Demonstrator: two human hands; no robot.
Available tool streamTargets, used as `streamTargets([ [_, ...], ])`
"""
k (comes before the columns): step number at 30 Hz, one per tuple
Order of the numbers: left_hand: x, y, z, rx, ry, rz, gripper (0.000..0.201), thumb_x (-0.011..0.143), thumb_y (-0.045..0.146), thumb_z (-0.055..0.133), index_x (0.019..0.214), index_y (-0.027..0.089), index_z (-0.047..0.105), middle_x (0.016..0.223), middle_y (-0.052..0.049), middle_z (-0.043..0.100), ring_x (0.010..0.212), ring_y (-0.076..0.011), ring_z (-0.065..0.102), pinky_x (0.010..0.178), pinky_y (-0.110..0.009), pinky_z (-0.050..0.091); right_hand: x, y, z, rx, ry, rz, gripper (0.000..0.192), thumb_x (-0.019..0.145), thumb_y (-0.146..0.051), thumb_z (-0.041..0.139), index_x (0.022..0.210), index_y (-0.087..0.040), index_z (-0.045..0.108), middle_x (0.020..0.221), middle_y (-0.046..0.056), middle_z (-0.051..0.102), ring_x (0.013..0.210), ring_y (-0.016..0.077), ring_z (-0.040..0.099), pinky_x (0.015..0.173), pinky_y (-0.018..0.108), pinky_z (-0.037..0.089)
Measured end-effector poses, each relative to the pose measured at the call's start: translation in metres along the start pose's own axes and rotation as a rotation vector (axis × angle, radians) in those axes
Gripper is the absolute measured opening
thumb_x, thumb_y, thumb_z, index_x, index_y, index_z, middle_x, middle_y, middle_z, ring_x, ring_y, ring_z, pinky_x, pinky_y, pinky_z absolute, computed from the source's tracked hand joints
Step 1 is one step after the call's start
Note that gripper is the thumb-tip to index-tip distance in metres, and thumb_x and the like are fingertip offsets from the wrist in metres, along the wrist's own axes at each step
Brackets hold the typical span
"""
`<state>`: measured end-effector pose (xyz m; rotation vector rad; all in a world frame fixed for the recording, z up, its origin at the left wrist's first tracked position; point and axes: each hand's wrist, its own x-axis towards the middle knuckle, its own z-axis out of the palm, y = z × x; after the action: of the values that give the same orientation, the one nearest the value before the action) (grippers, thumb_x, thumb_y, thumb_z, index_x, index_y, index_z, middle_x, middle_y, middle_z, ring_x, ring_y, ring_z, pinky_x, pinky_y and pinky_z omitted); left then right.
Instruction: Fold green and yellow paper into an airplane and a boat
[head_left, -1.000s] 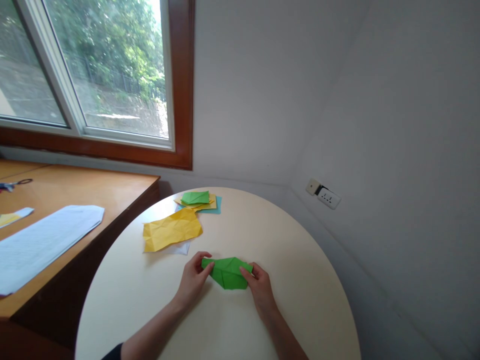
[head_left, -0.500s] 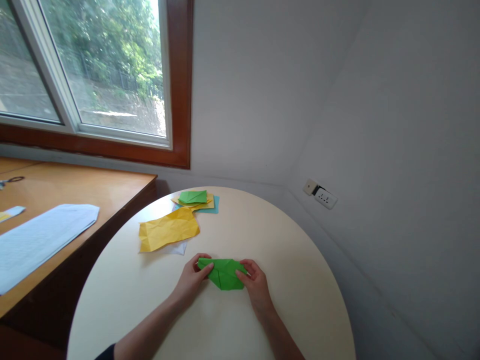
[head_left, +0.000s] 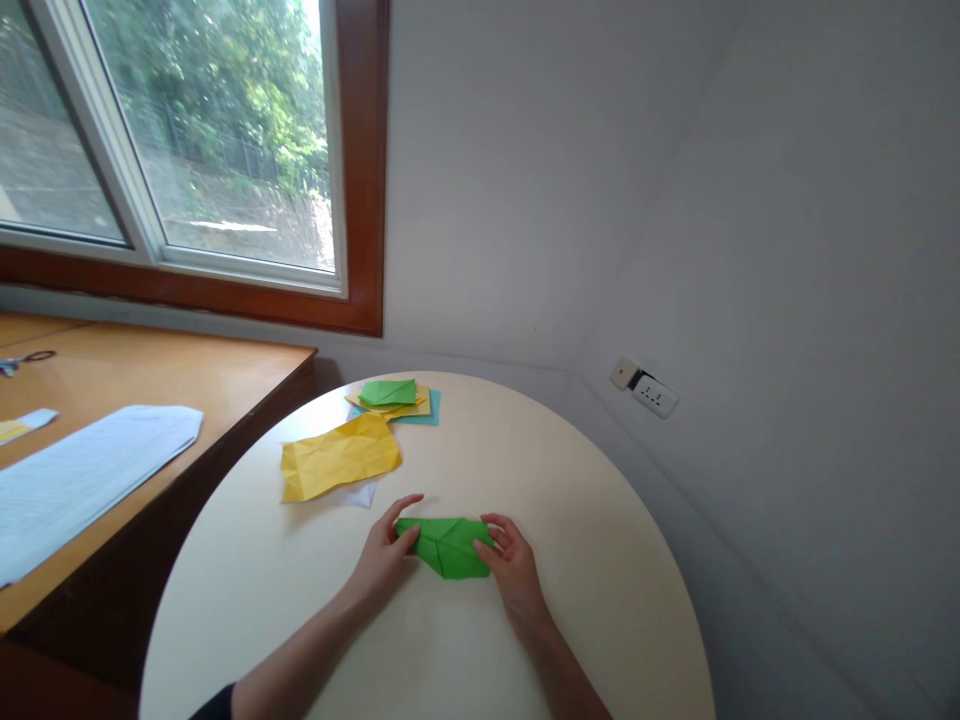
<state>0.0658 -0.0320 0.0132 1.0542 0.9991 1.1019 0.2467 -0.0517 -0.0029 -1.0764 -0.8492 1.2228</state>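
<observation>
As two hands meet one sheet: green paper point(head_left: 450, 555) held at both ends

Where the fingers of the left hand point(head_left: 384, 560) meet the sheet, the thumb pins its left end, while the index finger extends past the upper edge, free of the paper; the remaining fingers are mostly hidden. The right hand point(head_left: 517, 570) grips the opposite end, thumb in front, fingers curled at the far edge. The creased green paper spans the two hands, low over the round tabletop point(head_left: 540, 460); whether it touches the surface cannot be told. The step in hand appears to be the handling of the folded sheet by its ends; the next move probably calls for a light, even hold, so that the creases do not shift. Beyond the left hand, a crumpled yellow sheet point(head_left: 341, 458) partly covers a white sheet point(head_left: 360, 494). Farther off, a smaller green piece point(head_left: 388, 392) tops a stack of yellow and blue paper point(head_left: 431, 410).
</observation>
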Motion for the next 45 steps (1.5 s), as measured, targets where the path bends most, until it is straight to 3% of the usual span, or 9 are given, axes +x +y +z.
streamTargets([
  [11, 0.003, -0.007, -0.002, -0.047, -0.039, -0.018, 0.055, 0.068, 0.032, 0.057, 0.119, 0.013, 0.053, 0.071, 0.000, 0.059, 0.067, -0.0142, 0.057, 0.067, -0.029, 0.049, 0.003, 0.005, -0.004, -0.040, 0.062, -0.057, 0.034, 0.051, -0.028, 0.078, 0.083, -0.020, 0.066, 0.079, 0.003, 0.071, 0.072, 0.0175, 0.064, 0.062, 0.027, 0.050],
  [19, -0.001, -0.001, 0.001, -0.048, -0.029, -0.032, 0.046, 0.070, 0.033, 0.055, 0.112, 0.017, 0.048, 0.058, 0.005, 0.053, 0.058, -0.0121, 0.054, 0.061, -0.027, 0.049, 0.007, 0.014, -0.010, -0.154, 0.088, -0.067, 0.019, 0.058, -0.033, 0.070, 0.069, -0.018, 0.073, 0.075, 0.005, 0.071, 0.068, 0.0179, 0.061, 0.059, 0.027, 0.047],
  [26, -0.002, 0.001, 0.004, -0.079, -0.022, -0.009, 0.022, 0.070, 0.035, 0.056, 0.083, 0.020, 0.046, 0.056, 0.008, 0.050, 0.055, -0.0107, 0.052, 0.059, -0.026, 0.049, 0.008, 0.017, -0.013, -0.117, 0.109, -0.019, 0.020, 0.054, -0.032, 0.069, 0.066, -0.018, 0.074, 0.071, 0.006, 0.072, 0.064, 0.0178, 0.060, 0.059, 0.028, 0.047],
  [30, 0.000, 0.001, 0.004, -0.077, -0.021, 0.000, 0.019, 0.066, 0.034, 0.057, 0.068, 0.017, 0.050, 0.056, 0.006, 0.050, 0.054, -0.0096, 0.050, 0.055, -0.023, 0.046, 0.007, 0.015, -0.011, -0.059, 0.112, 0.025, 0.018, 0.052, -0.030, 0.069, 0.065, -0.018, 0.074, 0.066, 0.006, 0.071, 0.063, 0.0176, 0.060, 0.058, 0.028, 0.047],
  [38, 0.002, 0.001, 0.002, -0.080, 0.009, -0.040, 0.019, 0.061, 0.033, 0.057, 0.068, 0.015, 0.059, 0.058, 0.002, 0.056, 0.058, -0.0126, 0.052, 0.060, -0.026, 0.046, 0.006, 0.015, -0.012, -0.063, 0.114, 0.022, 0.021, 0.053, -0.032, 0.071, 0.069, -0.018, 0.074, 0.073, 0.006, 0.072, 0.068, 0.0193, 0.062, 0.062, 0.030, 0.049],
  [45, 0.003, 0.001, 0.000, -0.092, 0.076, -0.049, 0.017, 0.059, 0.029, 0.056, 0.065, 0.014, 0.062, 0.057, 0.001, 0.057, 0.058, -0.0127, 0.052, 0.060, -0.025, 0.045, 0.002, 0.011, -0.007, -0.076, -0.012, 0.019, 0.033, 0.056, -0.041, 0.075, 0.079, -0.018, 0.072, 0.084, 0.007, 0.072, 0.076, 0.0213, 0.064, 0.069, 0.033, 0.051],
])
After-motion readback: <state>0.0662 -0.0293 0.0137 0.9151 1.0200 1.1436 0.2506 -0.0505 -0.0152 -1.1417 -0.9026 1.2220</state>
